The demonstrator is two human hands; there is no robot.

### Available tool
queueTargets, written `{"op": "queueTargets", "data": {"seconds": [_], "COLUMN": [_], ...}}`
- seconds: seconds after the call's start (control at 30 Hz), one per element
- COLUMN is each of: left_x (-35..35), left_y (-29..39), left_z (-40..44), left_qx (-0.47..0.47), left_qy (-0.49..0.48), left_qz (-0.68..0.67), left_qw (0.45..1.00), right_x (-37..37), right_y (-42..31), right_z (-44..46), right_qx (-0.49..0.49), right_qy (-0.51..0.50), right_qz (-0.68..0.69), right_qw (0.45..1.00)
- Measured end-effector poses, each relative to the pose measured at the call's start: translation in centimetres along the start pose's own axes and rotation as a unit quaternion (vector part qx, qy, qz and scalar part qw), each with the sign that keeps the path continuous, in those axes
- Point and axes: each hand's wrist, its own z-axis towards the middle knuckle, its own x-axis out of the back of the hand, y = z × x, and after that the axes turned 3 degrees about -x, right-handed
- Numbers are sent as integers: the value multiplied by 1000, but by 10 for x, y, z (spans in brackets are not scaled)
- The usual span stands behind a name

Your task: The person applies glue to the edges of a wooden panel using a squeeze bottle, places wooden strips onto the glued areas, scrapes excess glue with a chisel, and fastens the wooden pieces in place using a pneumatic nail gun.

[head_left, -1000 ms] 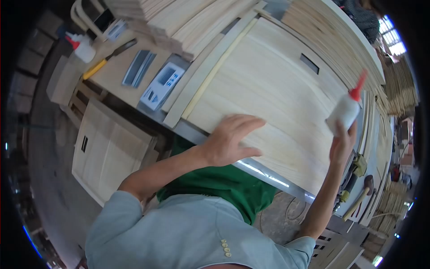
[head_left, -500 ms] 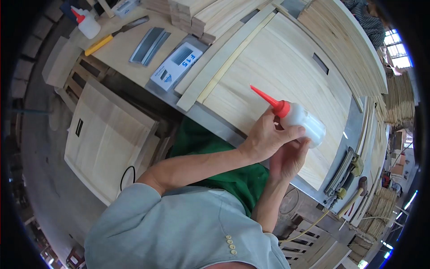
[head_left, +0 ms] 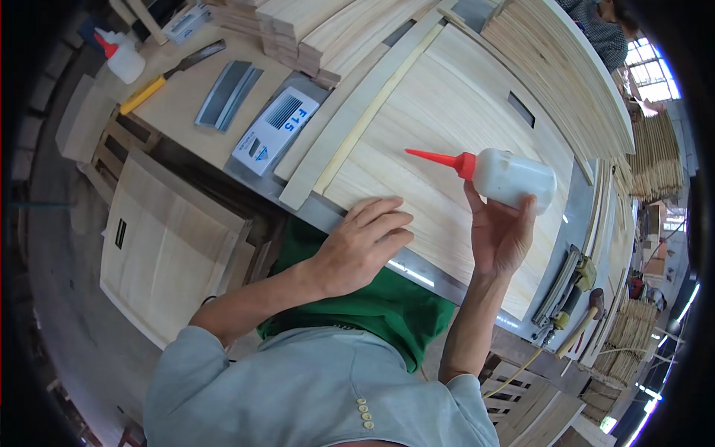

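My right hand [head_left: 500,237] grips a white squeeze glue bottle [head_left: 515,179] with a red cap and a long pointed red nozzle. The bottle lies nearly level above a pale wooden panel [head_left: 447,104], its nozzle toward the left. At the panel's near edge, my left hand [head_left: 365,246] is open and holds nothing, with its fingers stretched out over the wood. Whether those fingertips touch the panel I cannot tell. Along the panel's left side runs a wooden strip [head_left: 357,112].
On the left stand a staple box [head_left: 275,130], grey metal pieces [head_left: 227,97], a yellow-handled chisel [head_left: 171,77] and another red-tipped bottle [head_left: 124,61]. Stacked boards [head_left: 313,33] rise behind. A nail gun [head_left: 566,287] and a hammer [head_left: 585,328] lie right. Another person [head_left: 599,33] is at the far right.
My left hand has let go of the bottle and moved left to the panel's near edge. The right hand keeps the bottle, now turned more level.
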Motion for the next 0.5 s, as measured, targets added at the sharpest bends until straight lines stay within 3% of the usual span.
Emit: {"op": "queueTargets", "data": {"seconds": [0.07,0.17,0.2,0.23,0.3,0.37,0.4,0.47,0.5], "left_x": [1,-8,-18,-24,-28,-25,-35,-31,-30], "left_y": [6,19,19,14,31,21,14,5,4], "left_z": [3,18,26,35,67,72,69,70,70], "left_qx": [22,191,208,204,179,224,226,242,251], "left_qy": [-9,47,84,81,199,171,211,209,212], "left_qz": [-33,-279,-415,-452,-671,-588,-560,-580,-589], "left_qw": [999,940,882,864,691,758,769,749,739], "right_x": [1,-2,-7,-13,-27,-30,-24,-7,9], "right_y": [-1,9,16,23,32,38,33,18,-9], "right_z": [1,-1,-9,-16,-30,-37,-36,-29,-24], "right_qx": [-10,-32,-51,-65,-94,-160,-176,-215,-272], "right_qy": [-4,28,45,62,33,64,28,-51,-95], "right_qz": [11,112,134,156,103,105,91,60,-95], "right_qw": [1000,993,989,984,990,980,980,973,953]}}
